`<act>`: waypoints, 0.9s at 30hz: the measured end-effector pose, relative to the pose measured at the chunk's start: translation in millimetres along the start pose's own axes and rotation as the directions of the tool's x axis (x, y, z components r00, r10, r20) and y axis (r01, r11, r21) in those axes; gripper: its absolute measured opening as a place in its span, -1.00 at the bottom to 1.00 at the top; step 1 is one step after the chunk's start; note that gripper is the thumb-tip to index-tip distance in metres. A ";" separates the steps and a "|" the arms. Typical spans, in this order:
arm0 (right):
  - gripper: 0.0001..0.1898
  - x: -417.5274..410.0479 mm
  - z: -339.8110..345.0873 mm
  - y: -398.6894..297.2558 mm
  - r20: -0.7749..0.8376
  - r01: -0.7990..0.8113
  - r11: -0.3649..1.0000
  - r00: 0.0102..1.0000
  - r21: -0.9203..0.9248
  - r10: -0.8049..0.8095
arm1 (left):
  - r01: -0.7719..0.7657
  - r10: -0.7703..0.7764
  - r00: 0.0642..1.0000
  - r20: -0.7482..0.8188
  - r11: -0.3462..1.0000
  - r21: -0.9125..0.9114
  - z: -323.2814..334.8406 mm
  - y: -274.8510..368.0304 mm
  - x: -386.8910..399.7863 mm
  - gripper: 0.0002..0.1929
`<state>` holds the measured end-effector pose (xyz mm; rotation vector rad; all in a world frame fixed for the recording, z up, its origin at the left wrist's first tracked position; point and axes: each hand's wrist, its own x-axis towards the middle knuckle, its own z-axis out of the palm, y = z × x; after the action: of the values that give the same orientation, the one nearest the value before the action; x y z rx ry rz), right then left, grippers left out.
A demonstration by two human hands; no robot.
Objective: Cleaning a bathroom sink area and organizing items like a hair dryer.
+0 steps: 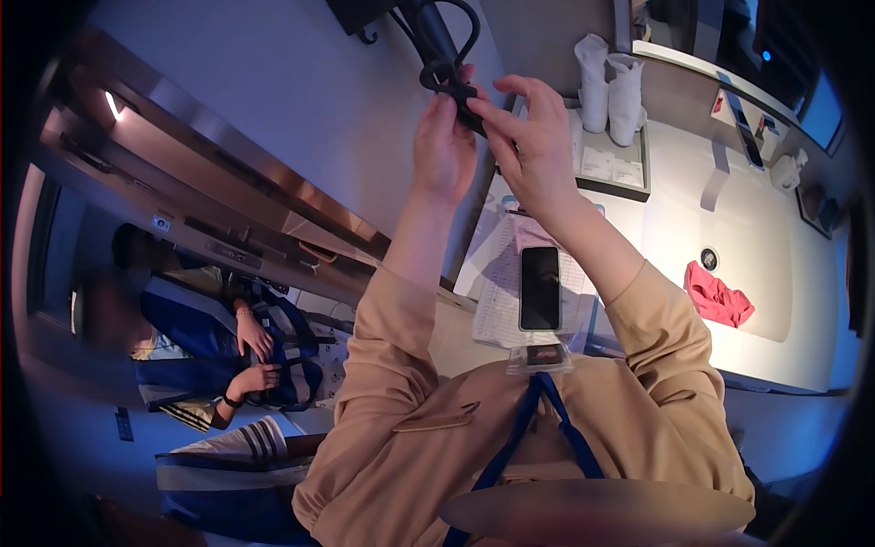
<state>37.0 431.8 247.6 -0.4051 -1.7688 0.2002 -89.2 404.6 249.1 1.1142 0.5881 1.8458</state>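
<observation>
At the top centre, a black device with a looped cord (474,31), seemingly a hair dryer, hangs by the wall. My left hand (444,154) pinches the gathered cord just below the loops. Close to its right, my right hand (536,143) has thumb and fingers on the dark elongated part (472,117) between both hands; its exact shape is partly hidden. Under my forearms, a smartphone (540,288) with a dark screen rests on printed sheets (495,301) on a clipboard, with a pink paper (530,232) above it and a pen beside that.
A tray (612,191) with rolled white towels (625,99) and packets stands right of my hands. Farther right, a pink cloth (718,294) lies in the washbasin (759,225) near the drain, below a wall tap (745,130). People in blue-and-grey tops (188,314) are at the left.
</observation>
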 end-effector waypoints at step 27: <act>-0.92 31.3 9.1 16.5 0.255 0.119 0.984 0.963 -0.129 -0.083 | -0.028 0.017 1.000 0.024 0.805 0.592 -9.9 13.6 -7.2 -0.60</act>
<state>24.9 459.5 268.1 -0.4047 -2.0537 0.0519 -102.2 391.9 251.1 1.5405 1.2049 1.7064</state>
